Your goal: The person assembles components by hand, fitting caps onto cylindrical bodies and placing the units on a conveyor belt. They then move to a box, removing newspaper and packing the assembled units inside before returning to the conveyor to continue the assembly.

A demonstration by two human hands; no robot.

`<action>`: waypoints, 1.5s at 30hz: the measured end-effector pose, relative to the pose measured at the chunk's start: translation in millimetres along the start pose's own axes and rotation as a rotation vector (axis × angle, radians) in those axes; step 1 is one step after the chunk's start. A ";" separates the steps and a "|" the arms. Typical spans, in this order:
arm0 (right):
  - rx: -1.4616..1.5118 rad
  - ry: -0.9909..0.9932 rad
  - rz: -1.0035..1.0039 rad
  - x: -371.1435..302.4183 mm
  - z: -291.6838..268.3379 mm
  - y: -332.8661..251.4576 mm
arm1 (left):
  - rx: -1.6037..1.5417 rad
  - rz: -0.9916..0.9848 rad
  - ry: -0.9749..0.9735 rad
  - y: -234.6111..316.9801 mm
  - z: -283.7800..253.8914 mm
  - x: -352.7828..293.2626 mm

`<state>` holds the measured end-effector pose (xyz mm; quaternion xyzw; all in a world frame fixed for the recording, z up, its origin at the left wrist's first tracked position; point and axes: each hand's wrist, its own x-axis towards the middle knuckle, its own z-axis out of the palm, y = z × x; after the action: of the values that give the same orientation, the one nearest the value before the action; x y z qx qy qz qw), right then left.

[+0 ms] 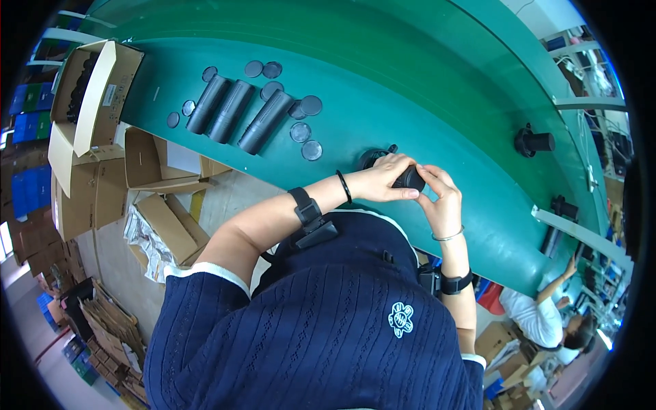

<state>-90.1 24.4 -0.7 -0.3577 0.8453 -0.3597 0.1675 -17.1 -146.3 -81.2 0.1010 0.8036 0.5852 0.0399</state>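
Note:
Both hands are closed around a short black cylindrical piece with a ribbed side (410,180) near the bench's front edge. My left hand (384,179) grips it from the left, thumb along its near side. From the right, my right hand (441,197) holds it with fingertips at its top and thumb close to the left thumb. Partly hidden behind the left hand, a round black part with a small knob (370,158) rests on the green bench (355,102). The far end of the held piece is covered by fingers.
Three black tubes (265,123) lie at the left, among several round dark discs (311,105). An open cardboard box (102,102) stands at the bench's left end. Black fittings (535,141) sit toward the right. Another person (540,318) works at the far right.

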 end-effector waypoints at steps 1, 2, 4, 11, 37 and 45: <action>-0.022 0.014 -0.035 0.0 1.0 1.0 | -0.006 -0.011 0.003 -1.2 -1.5 -0.9; -0.044 0.028 -0.071 -0.2 1.4 1.6 | -0.011 -0.022 0.006 -2.0 -2.9 -1.2; -0.007 0.007 -0.051 1.6 -10.7 -3.2 | -0.022 -0.022 0.000 -2.5 -6.7 -1.3; -0.283 -0.452 -0.160 11.7 -39.7 -18.7 | -0.102 -0.022 -0.058 -5.7 -13.1 -0.4; -0.024 0.053 -0.060 1.6 8.8 -5.5 | -0.020 -0.031 0.024 0.3 -2.3 -0.5; -0.193 0.018 -0.054 1.6 11.9 -13.7 | 0.001 -0.053 -0.017 2.9 -2.0 -1.8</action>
<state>-78.2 10.7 1.1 -0.3915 0.8676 -0.2843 0.1147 -15.3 -147.7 -77.9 0.0848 0.8058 0.5827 0.0623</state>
